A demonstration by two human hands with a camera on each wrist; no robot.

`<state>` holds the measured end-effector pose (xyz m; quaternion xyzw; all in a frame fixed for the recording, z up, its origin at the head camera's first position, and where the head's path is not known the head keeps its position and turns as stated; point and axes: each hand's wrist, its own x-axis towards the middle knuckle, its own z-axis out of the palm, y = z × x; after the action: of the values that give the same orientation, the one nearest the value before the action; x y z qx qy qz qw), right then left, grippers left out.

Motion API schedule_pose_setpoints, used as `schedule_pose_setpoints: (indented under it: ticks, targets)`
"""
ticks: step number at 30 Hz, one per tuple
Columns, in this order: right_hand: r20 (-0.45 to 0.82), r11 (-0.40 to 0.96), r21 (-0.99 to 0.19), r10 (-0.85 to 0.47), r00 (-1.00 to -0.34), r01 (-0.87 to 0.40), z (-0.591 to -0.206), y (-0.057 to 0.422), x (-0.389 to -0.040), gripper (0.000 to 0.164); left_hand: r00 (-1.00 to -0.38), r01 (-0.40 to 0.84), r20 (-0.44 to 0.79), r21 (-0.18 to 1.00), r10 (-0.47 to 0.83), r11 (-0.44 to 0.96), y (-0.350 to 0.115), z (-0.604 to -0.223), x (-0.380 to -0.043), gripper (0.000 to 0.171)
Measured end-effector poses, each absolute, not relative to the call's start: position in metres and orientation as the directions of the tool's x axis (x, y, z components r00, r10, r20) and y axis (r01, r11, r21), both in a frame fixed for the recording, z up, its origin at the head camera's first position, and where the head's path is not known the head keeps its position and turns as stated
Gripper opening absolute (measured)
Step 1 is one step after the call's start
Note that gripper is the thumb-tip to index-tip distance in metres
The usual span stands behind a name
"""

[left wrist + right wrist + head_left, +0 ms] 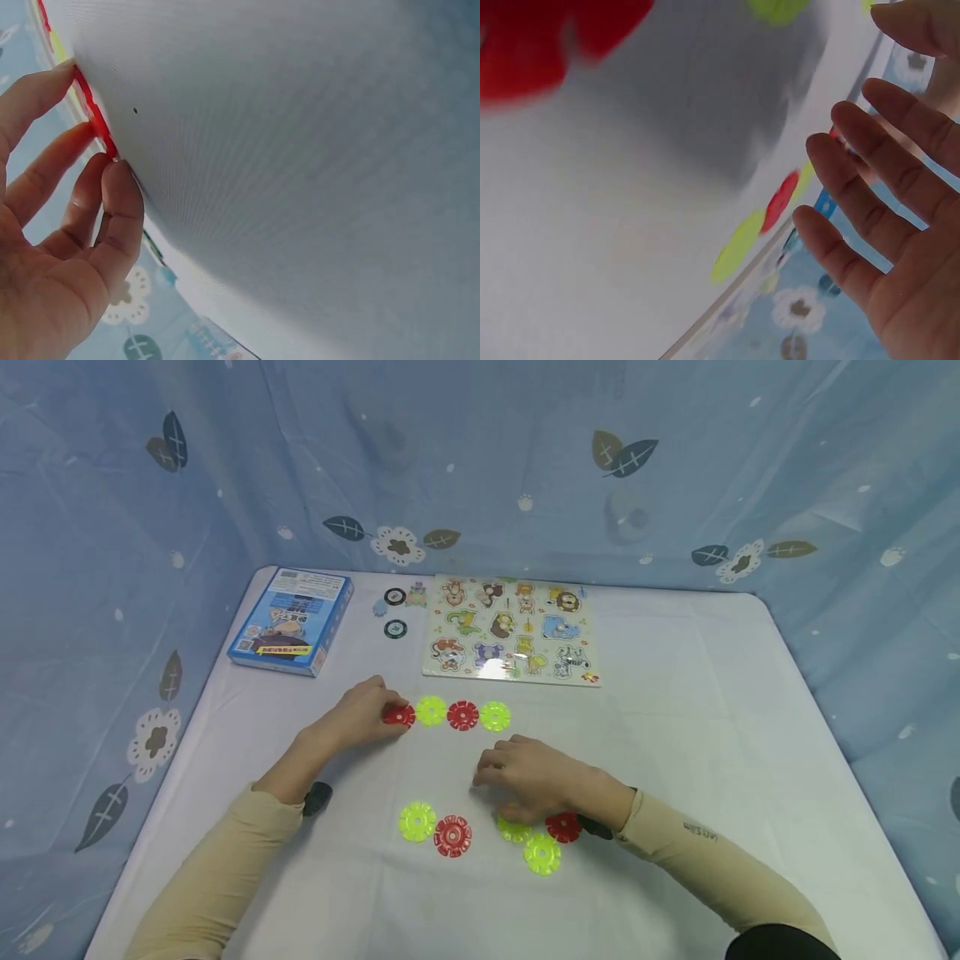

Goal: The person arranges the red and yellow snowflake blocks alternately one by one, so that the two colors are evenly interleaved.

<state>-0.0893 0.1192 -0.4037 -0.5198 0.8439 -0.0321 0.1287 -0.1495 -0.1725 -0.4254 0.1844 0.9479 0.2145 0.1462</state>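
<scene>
My left hand (pixel 363 714) pinches a red flower-shaped plastic disc (pixel 400 716) at the left end of a row. In the left wrist view, thumb and fingertips lie at the edge of that red disc (pixel 94 112), which is flat on the cloth. Alternating to its right are a yellow-green disc (pixel 431 711), a red one (pixel 462 716) and another yellow-green one (pixel 495 717). My right hand (pixel 536 777) hovers below the row, holding nothing, its fingers apart in the right wrist view. It partly covers a yellow-green disc (pixel 513 830); a red disc (pixel 564 827) shows under the wrist.
Nearer the front lie a yellow-green disc (pixel 417 822), a red disc (pixel 453 836) and another yellow-green disc (pixel 542 854). Behind the row is an animal puzzle board (pixel 513 631). A blue box (pixel 291 620) stands at the back left, with small black round pieces (pixel 395 629) between.
</scene>
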Motion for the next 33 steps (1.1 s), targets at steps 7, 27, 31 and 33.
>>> schedule_pose_setpoints:
  ticks: [7,27,31,33]
  targets:
    - [-0.145,0.296,-0.132,-0.95,-0.277,-0.946,-0.407,0.099,-0.067,0.041,-0.89,0.297,-0.191,0.449,0.415,0.843,-0.174,-0.427,-0.151,0.045]
    - [-0.116,0.217,0.009,-0.969,-0.216,-0.976,-0.42,0.074,-0.045,0.025,-0.892,0.285,-0.193,0.461,0.409,0.841,-0.174,-0.425,-0.148,0.046]
    - [-0.13,0.219,0.026,-0.967,-0.221,-0.975,-0.42,0.071,-0.044,0.026,-0.889,0.287,-0.196,0.463,0.413,0.839,-0.174,-0.425,-0.148,0.046]
    - [-0.139,0.226,0.033,-0.964,-0.228,-0.974,-0.419,0.07,-0.043,0.025,-0.889,0.287,-0.197,0.462,0.412,0.839,-0.174,-0.426,-0.148,0.046]
